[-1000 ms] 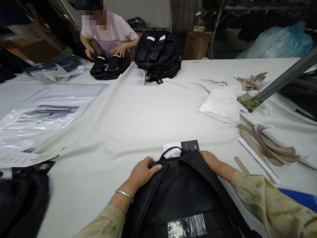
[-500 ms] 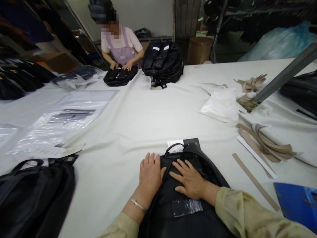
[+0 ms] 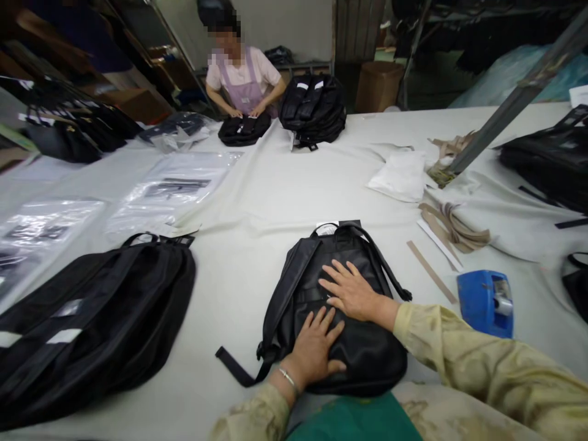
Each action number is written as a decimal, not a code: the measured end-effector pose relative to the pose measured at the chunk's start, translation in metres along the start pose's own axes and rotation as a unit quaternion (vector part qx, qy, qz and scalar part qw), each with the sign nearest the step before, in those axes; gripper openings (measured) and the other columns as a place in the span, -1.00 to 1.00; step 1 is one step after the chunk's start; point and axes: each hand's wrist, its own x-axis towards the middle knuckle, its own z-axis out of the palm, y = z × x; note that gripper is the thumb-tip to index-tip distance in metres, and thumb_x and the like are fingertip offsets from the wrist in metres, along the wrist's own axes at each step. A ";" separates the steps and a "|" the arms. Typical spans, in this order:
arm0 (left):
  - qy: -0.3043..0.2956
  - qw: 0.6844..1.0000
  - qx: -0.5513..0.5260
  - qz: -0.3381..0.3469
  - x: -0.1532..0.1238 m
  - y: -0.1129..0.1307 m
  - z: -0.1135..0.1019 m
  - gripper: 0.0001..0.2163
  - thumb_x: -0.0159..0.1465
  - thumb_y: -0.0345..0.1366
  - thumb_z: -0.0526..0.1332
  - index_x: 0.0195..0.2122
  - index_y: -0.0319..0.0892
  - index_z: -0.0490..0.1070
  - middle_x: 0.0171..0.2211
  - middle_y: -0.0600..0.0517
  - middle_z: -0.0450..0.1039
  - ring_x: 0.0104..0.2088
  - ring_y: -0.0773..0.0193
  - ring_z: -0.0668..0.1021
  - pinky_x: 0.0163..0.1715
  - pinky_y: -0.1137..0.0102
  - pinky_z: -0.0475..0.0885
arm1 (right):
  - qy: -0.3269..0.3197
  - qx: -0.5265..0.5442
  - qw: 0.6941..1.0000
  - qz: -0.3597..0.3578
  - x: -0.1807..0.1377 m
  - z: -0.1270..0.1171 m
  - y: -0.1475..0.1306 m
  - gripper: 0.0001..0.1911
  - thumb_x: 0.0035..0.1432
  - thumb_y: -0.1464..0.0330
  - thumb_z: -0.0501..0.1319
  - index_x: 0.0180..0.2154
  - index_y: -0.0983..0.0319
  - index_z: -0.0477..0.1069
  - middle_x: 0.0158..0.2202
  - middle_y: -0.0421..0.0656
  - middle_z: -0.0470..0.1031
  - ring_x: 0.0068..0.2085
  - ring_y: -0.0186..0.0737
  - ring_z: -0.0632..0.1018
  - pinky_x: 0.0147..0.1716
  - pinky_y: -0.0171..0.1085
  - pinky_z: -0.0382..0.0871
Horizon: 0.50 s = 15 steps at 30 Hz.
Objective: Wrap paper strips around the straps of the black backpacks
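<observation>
A black backpack (image 3: 367,349) lies on the table in front of me, its strap side up and its top pointing away. My left hand (image 3: 316,346) rests on its lower part with the fingers spread. Higher up, my right hand (image 3: 351,291) lies flat on the panel between the shoulder straps, fingers apart. The left shoulder strap (image 3: 291,285) runs along the bag's side, and its webbing end (image 3: 234,367) trails onto the table. At the top loop a white and black paper tag (image 3: 328,229) sticks out.
To the left lies a stack of black backpacks (image 3: 114,318), with clear plastic bags (image 3: 179,184) beyond. Right of me are a blue tape dispenser (image 3: 475,303) and beige strips (image 3: 454,226). A slanted metal post (image 3: 505,116) stands farther right. Across the table a co-worker (image 3: 243,79) handles a black bag.
My left hand has slid from the backpack's upper left edge down to its lower part. The right hand stays flat on the panel. My view has shifted, showing more of the bag.
</observation>
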 end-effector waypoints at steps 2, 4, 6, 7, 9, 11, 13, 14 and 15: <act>0.013 1.000 0.005 0.000 -0.002 0.003 -0.008 -0.19 0.09 0.19 0.24 0.33 0.03 0.09 0.40 -0.12 -0.04 0.37 -0.11 0.01 0.30 -0.10 -0.06 | -0.016 0.000 1.000 -0.012 -0.031 0.010 -0.010 -0.39 0.29 0.05 0.06 0.31 0.04 0.13 0.41 -0.05 -0.08 0.38 0.18 -0.08 0.26 0.23 -0.21; 0.030 0.999 0.013 -0.003 -0.015 0.002 -0.012 -0.30 0.14 0.08 0.26 0.28 -0.03 0.19 0.35 -0.11 0.10 0.35 -0.05 0.11 0.29 -0.07 -0.01 | -0.036 0.001 0.999 0.013 -0.046 0.020 -0.009 -0.40 0.27 0.04 0.09 0.28 0.04 0.18 0.40 -0.02 -0.05 0.37 0.23 -0.05 0.24 0.26 -0.18; 0.066 0.997 0.026 -0.022 -0.039 -0.003 -0.015 -0.40 0.17 -0.02 0.26 0.22 -0.06 0.27 0.31 -0.11 0.18 0.33 -0.03 0.16 0.28 -0.05 0.03 | -0.040 0.004 0.999 0.032 -0.046 0.023 -0.006 -0.44 0.27 0.07 0.11 0.26 0.03 0.23 0.39 -0.03 -0.02 0.36 0.24 -0.02 0.23 0.27 -0.16; 0.098 0.994 0.032 -0.045 -0.054 -0.007 -0.015 -0.46 0.19 -0.06 0.25 0.19 -0.08 0.30 0.30 -0.12 0.20 0.32 -0.03 0.17 0.28 -0.04 0.06 | -0.040 0.005 0.999 0.036 -0.044 0.023 -0.005 -0.46 0.27 0.09 0.12 0.24 0.03 0.25 0.39 -0.03 -0.01 0.35 0.24 0.00 0.22 0.26 -0.15; 0.192 0.971 0.035 -0.136 -0.086 -0.015 -0.012 -0.58 0.25 -0.13 0.20 0.12 -0.14 0.36 0.25 -0.17 0.26 0.28 -0.02 0.24 0.25 0.03 0.14 | -0.037 0.003 0.998 0.044 -0.045 0.017 -0.011 -0.49 0.27 0.14 0.13 0.22 0.10 0.29 0.38 0.02 0.01 0.34 0.24 0.03 0.22 0.25 -0.12; 0.286 0.920 0.008 -0.266 -0.116 -0.020 -0.001 -0.68 0.30 -0.16 0.12 0.00 -0.20 0.42 0.09 -0.22 0.40 0.15 0.01 0.40 0.16 0.10 0.29 | -0.039 0.005 0.998 0.044 -0.059 0.012 -0.029 -0.44 0.26 0.14 0.13 0.23 0.19 0.27 0.38 0.10 -0.04 0.34 0.25 0.02 0.22 0.24 -0.10; 0.325 0.872 -0.061 -0.362 -0.138 -0.017 0.018 -0.73 0.32 -0.16 0.06 -0.13 -0.20 0.44 -0.13 -0.17 0.50 -0.07 0.08 0.54 0.00 0.18 0.43 | -0.064 0.017 0.998 0.002 -0.085 0.012 -0.054 -0.30 0.19 0.07 0.18 0.29 0.17 0.16 0.40 0.11 -0.13 0.35 0.28 -0.02 0.21 0.28 -0.11; 0.326 0.861 -0.096 -0.378 -0.144 -0.011 0.029 -0.74 0.32 -0.16 0.05 -0.18 -0.18 0.44 -0.21 -0.12 0.50 -0.16 0.12 0.57 -0.07 0.22 0.47 | -0.085 0.022 0.996 -0.031 -0.099 0.014 -0.066 -0.19 0.11 0.04 0.24 0.32 0.11 0.08 0.41 0.08 -0.15 0.35 0.29 -0.04 0.20 0.32 -0.13; 0.323 0.862 -0.117 -0.371 -0.146 -0.002 0.039 -0.76 0.32 -0.17 0.05 -0.19 -0.17 0.44 -0.23 -0.10 0.50 -0.19 0.14 0.57 -0.10 0.24 0.49 | -0.105 0.019 0.993 -0.055 -0.111 0.016 -0.076 -0.08 0.03 0.06 0.31 0.35 0.07 0.00 0.42 0.07 -0.17 0.35 0.32 -0.05 0.18 0.36 -0.17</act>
